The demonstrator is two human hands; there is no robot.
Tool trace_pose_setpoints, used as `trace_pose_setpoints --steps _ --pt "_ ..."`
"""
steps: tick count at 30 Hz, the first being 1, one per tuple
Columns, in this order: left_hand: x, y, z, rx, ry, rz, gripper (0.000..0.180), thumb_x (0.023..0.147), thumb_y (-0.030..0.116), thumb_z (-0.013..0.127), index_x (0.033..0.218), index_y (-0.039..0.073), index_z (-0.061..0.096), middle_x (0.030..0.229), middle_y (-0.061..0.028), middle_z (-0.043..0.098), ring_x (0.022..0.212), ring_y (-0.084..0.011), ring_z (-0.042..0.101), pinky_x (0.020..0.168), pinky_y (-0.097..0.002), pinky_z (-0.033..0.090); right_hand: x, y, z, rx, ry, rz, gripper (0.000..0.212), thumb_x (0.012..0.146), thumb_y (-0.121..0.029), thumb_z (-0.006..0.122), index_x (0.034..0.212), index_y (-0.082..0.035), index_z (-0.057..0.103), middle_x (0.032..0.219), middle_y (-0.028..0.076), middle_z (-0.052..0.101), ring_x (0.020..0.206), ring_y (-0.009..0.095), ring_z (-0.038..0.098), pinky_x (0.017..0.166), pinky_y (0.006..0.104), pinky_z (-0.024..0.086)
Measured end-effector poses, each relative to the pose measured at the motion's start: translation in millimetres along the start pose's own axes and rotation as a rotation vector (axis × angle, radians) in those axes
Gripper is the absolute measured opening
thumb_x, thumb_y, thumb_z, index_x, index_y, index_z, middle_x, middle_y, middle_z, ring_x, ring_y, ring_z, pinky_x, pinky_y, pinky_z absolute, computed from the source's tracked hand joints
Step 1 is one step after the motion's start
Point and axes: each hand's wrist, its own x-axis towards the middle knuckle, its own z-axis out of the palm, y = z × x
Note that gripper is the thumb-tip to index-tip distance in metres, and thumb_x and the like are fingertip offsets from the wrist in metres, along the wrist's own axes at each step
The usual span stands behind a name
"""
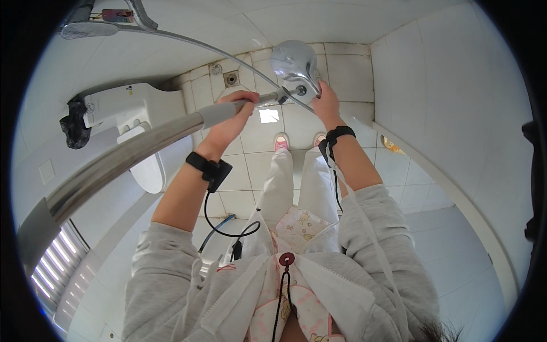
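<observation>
A long metal pole (134, 146) runs from the lower left up to the middle of the view. My left hand (242, 108) is wrapped round it, by a grey sleeve section (219, 114). The thin far end of the pole lies beside a shiny silver shower head (293, 57) with a round face and a narrowing neck. My right hand (325, 105) is closed at that neck; its fingertips are partly hidden. A grey hose (222, 53) curves from the upper left, crosses the pole's far end and reaches my right hand.
A wall tap (90, 28) is at the upper left. A white toilet (149, 171) stands at left, near a white fixture (139, 102) with a black bag (76, 122). The tiled floor has a square drain (231, 78). A raised white ledge (450, 196) runs along the right.
</observation>
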Motion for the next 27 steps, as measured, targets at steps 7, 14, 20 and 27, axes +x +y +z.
trace_pose_setpoints --steps 7,14,20,27 --pt "-1 0 -1 -0.063 -0.010 -0.005 0.015 0.077 0.007 0.051 0.085 0.000 0.062 0.089 -0.0067 0.064 0.070 -0.0113 0.056 0.064 -0.0232 0.046 -4 18 -7 0.017 -0.004 0.042 0.039 0.067 -0.005 0.056 0.106 -0.008 0.054 0.090 0.013 0.061 0.084 0.032 0.058 0.072 0.0411 0.045" --pt "0 0 -3 -0.040 -0.001 0.012 0.016 0.077 0.006 0.051 0.087 -0.001 0.061 0.094 -0.0077 0.065 0.074 -0.0126 0.057 0.068 -0.0239 0.047 -5 35 -19 0.080 -0.025 0.127 0.041 0.068 -0.008 0.056 0.108 -0.008 0.053 0.087 0.013 0.061 0.082 0.031 0.059 0.071 0.0380 0.046" --pt "-2 -1 -4 -0.074 0.012 0.008 0.016 0.077 0.008 0.052 0.086 -0.001 0.062 0.091 -0.0080 0.065 0.073 -0.0128 0.058 0.068 -0.0242 0.047 -1 40 -33 0.082 -0.019 0.194 0.040 0.066 -0.011 0.058 0.106 -0.007 0.053 0.079 0.010 0.059 0.074 0.027 0.059 0.067 0.0363 0.046" --pt "-6 -7 -5 -0.033 0.015 0.030 0.016 0.077 0.008 0.052 0.086 -0.001 0.062 0.087 -0.0075 0.065 0.072 -0.0126 0.057 0.068 -0.0242 0.046 -4 43 -43 0.116 0.064 0.184 0.037 0.066 -0.011 0.059 0.102 -0.007 0.054 0.076 0.010 0.058 0.070 0.026 0.058 0.064 0.0349 0.045"
